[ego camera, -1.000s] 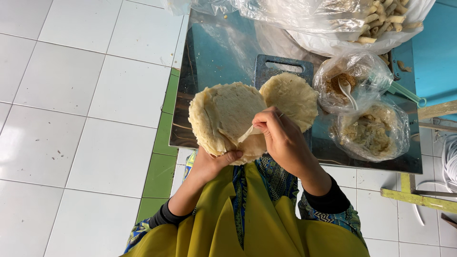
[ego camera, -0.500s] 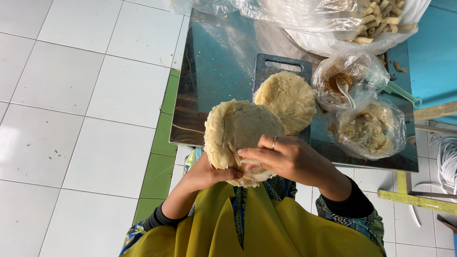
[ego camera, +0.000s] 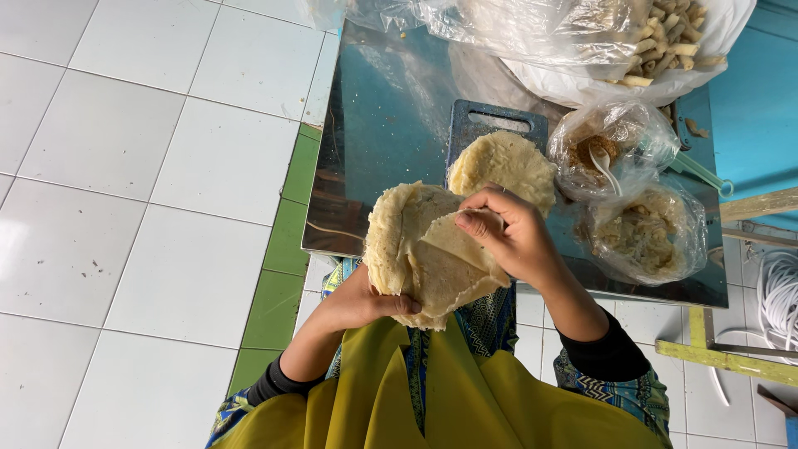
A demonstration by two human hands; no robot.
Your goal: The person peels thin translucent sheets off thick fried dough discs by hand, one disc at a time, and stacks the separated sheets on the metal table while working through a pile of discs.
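Peeling at the top sheet now: the right hand (ego camera: 511, 241) has its fingertips pinched on the folded-over edge of a thin wrapper (ego camera: 453, 254), lifting it off a stack of wrappers (ego camera: 399, 241). That stack sits propped up in the left hand (ego camera: 362, 303), which cups it from underneath, thumb hooked over the lower rim. So both hands are closed on dough, the left gripping the pile, the right nipping a single layer.

By the look of it, this is light, floppy stuff. The raised sheet already droops and creases where it bends, so I'd judge it soft, a bit tacky against its neighbours, and easy to tear. Best hold is right at the free edge, a gentle pinch, with the pile supported broadly from below rather than squeezed.

Everything happens between the hands, close to the body, above the yellow apron (ego camera: 432, 399). Just beyond the right hand's knuckles lies a second round stack (ego camera: 507, 162) on a dark cutting board (ego camera: 490, 125), resting on the metal table (ego camera: 374, 125). Further out past the right hand sit two clear bags, one with a spoon in brownish filling (ego camera: 607, 150), one with pale shredded filling (ego camera: 644, 233). Farthest away, a large bag of cut pale sticks (ego camera: 665, 41). Off beside the left hand, only white floor tiles (ego camera: 166, 166).
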